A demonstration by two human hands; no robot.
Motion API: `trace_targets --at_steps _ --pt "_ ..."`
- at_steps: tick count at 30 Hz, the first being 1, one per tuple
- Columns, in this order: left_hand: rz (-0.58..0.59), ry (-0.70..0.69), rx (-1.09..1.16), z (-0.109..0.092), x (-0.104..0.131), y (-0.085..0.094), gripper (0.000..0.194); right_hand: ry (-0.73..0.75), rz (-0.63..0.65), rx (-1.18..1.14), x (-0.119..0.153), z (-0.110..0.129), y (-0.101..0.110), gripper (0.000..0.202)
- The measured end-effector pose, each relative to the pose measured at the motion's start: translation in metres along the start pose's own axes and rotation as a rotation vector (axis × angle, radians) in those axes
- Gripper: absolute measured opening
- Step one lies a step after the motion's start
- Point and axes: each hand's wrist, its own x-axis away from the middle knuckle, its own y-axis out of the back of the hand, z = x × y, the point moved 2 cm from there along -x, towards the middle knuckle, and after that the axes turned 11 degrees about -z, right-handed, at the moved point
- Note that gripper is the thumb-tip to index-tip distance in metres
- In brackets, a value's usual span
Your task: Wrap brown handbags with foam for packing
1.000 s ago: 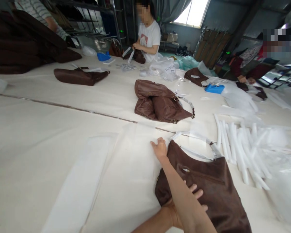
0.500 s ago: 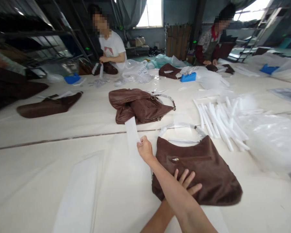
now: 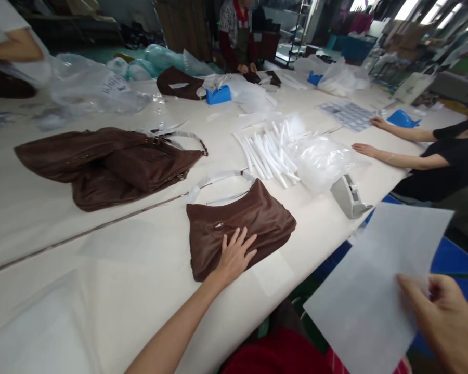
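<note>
The brown bag (image 3: 237, 221) lies flat on the cream tabletop (image 3: 132, 270) at the centre of the frame, its wrapped handle (image 3: 218, 179) arching toward the upper edge. The left hand (image 3: 234, 254) rests on the bag's near edge, palm down, fingers spread. At the lower right of the frame the right hand (image 3: 444, 317) pinches a large white sheet (image 3: 378, 280) by its near edge, off the tabletop's edge. Just above the bag lie a bundle of white foam strips (image 3: 267, 150) and a clear plastic bag (image 3: 322, 158). A larger brown bag (image 3: 105, 163) sits at centre left. A co-worker's hands (image 3: 364, 149) rest on the tabletop at the right.
</note>
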Motion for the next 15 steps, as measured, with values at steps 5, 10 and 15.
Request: trace_targets --at_steps 5,10,15 --pt "0.306 0.062 0.103 0.001 -0.022 0.031 0.058 -0.205 0.437 -0.392 0.091 0.015 -0.088 0.039" --pt "0.41 0.014 0.113 0.012 -0.041 0.041 0.063 -0.65 0.818 -0.939 0.182 0.104 -0.202 0.042" --pt "0.497 0.036 0.177 0.009 -0.052 0.054 0.064 -0.731 0.73 -1.104 0.208 0.129 -0.236 0.037"
